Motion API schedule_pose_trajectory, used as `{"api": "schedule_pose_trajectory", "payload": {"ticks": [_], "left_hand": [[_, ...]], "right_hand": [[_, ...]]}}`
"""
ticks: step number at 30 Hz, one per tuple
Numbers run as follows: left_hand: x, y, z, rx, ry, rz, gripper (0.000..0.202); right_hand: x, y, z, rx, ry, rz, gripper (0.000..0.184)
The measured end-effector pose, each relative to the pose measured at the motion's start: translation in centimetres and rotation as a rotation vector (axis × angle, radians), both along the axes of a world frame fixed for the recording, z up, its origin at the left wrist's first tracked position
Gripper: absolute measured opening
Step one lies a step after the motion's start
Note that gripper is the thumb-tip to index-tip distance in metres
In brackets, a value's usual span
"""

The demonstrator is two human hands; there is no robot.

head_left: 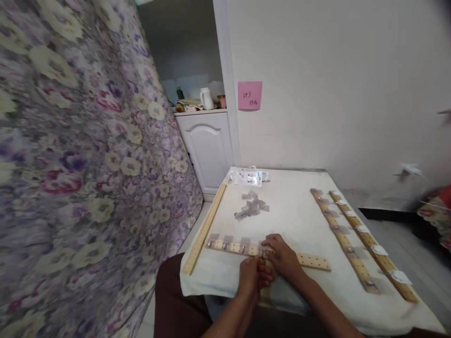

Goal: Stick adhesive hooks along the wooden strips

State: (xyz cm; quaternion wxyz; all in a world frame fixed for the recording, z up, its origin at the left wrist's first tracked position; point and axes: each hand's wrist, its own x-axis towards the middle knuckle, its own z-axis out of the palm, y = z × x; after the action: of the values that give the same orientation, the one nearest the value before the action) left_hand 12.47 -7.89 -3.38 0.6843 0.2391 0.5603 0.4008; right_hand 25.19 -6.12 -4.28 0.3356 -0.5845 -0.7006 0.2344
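In the head view, a pale wooden strip with holes lies crosswise near the front of the table. Along its left half sit several small metal hooks with transparent plastic squares. My left hand is closed at the strip's near edge, its fingertips bent inward. Over the strip's middle, my right hand curls with thumb and fingers close together. A small shiny metal piece shows between the hands; what the fingertips pinch is mostly hidden. Beyond the strip lies a pile of transparent plastic pieces.
A bare holed strip runs along the table's left side. On the right lie two strips, one with transparent squares, one with white round pieces. A transparent package lies at the back. A floral curtain hangs left.
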Motion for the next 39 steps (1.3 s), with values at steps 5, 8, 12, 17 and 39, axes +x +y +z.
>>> {"api": "schedule_pose_trajectory", "payload": {"ticks": [5,8,12,17,39], "left_hand": [[0.1,0.3,-0.4,0.002,0.004,-0.011,0.017],[0.2,0.5,-0.7,-0.008,0.014,-0.018,0.017],[0.2,0.6,-0.8,-0.014,0.019,-0.023,0.016],[0.2,0.5,-0.4,-0.014,0.015,-0.028,0.018],[-0.7,-0.4,-0.4,0.073,-0.028,-0.096,0.021]], "right_hand": [[-0.3,-0.2,0.2,-0.004,-0.068,-0.004,0.028],[-0.3,-0.3,0.4,-0.019,-0.094,-0.006,0.028],[-0.4,-0.3,0.7,-0.048,-0.117,-0.003,0.029],[-0.3,-0.2,0.6,-0.031,-0.067,0.024,0.03],[2.2,-0.8,1.2,-0.087,-0.15,-0.038,0.017]]}}
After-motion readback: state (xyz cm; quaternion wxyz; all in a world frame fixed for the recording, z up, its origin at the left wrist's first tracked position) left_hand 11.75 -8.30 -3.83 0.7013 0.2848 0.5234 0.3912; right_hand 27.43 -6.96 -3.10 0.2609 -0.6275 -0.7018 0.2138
